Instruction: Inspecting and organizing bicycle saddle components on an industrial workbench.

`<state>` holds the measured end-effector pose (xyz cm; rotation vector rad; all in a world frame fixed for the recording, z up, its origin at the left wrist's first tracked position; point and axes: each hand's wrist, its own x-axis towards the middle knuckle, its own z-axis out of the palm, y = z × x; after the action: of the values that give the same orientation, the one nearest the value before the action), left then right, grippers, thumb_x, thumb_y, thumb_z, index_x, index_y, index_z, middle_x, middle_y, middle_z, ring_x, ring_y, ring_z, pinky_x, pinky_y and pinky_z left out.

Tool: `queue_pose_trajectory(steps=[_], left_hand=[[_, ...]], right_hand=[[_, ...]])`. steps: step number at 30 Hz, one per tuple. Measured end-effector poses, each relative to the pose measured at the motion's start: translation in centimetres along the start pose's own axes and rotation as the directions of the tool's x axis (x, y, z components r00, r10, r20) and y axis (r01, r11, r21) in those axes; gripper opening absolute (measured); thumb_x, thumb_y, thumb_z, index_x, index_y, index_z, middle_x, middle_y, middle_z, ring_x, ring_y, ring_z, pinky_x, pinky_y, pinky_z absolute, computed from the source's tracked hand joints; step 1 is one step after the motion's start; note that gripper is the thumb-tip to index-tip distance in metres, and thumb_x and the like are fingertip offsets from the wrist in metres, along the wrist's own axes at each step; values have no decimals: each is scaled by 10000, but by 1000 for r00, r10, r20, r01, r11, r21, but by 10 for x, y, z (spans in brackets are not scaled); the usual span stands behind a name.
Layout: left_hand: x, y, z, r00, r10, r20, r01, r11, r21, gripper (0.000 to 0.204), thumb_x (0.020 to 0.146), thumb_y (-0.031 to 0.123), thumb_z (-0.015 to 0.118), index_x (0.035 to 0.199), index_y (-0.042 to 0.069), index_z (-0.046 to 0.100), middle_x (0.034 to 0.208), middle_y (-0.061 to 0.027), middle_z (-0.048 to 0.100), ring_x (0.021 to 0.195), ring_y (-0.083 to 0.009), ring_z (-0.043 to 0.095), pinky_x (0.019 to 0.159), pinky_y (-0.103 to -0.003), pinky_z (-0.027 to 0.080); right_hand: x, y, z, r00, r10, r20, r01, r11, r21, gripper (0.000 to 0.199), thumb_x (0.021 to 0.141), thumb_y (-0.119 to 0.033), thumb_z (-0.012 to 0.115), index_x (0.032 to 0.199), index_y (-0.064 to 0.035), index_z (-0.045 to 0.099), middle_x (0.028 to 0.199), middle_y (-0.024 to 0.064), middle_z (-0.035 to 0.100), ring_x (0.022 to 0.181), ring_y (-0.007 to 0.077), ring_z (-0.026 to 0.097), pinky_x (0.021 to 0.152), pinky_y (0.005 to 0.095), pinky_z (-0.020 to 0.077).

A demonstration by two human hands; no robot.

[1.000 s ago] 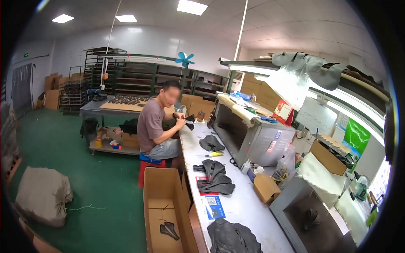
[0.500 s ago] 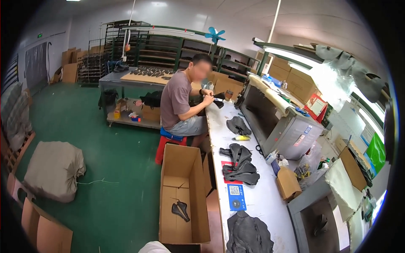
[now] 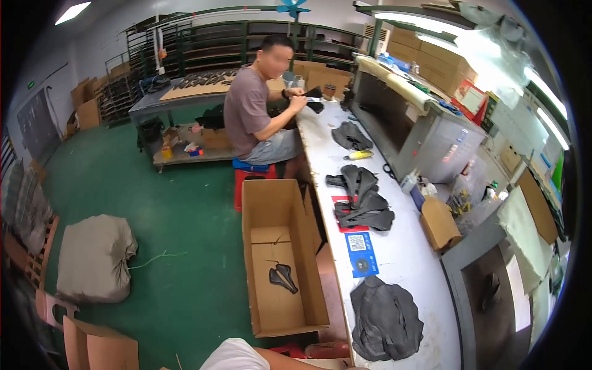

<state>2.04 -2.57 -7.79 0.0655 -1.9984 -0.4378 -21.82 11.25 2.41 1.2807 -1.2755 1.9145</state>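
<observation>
Neither of my hands shows. At the lower edge a white sleeve [image 3: 231,356] and a bare forearm [image 3: 277,361] come into view, pointing right toward the white table [image 3: 336,262]. Nearest to it on the table lies a pile of dark grey, limp, curved pieces [image 3: 385,317]. Farther along are more folded dark pieces [image 3: 364,197] on a red sheet, and another dark stack [image 3: 351,135]. A black bicycle saddle [image 3: 283,279] lies in the open cardboard box [image 3: 250,271] left of the table.
A co-worker [image 3: 250,111] sits on a red stool at the table's far end, both hands on a dark piece. A yellow tube [image 3: 357,155] and a blue printed card [image 3: 362,254] lie on the table. Metal cabinets [image 3: 441,142] line its right side. A grey wrapped bundle [image 3: 95,259] stands on the floor.
The view has tilted down and shifted, so the near pile now shows whole. My forearm has come into view beside the white sleeve. The co-worker remains seated, working on the dark piece.
</observation>
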Motion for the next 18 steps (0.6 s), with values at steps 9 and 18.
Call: queue_pose_trajectory(steps=[9,18], left_hand=[[17,-15,-15,950,-113,291,20,952,305,137,742,157,688,685,113,572,619,-72,518,564,-269,527,485,-412,414],[80,53,15,812,-257,524,329,943,-49,134,922,112,651,891,-14,684,752,-188,630,635,-352,573,602,-436,461]], right_hand=[[-62,-48,-35,892,320,320,-220,924,-313,108,817,-95,639,732,-29,641,670,123,586,588,274,563,534,364,470],[-37,-100,-174,951,272,-143,-307,817,-487,187,864,-52,597,680,-30,577,570,75,476,465,220,464,454,334,374]])
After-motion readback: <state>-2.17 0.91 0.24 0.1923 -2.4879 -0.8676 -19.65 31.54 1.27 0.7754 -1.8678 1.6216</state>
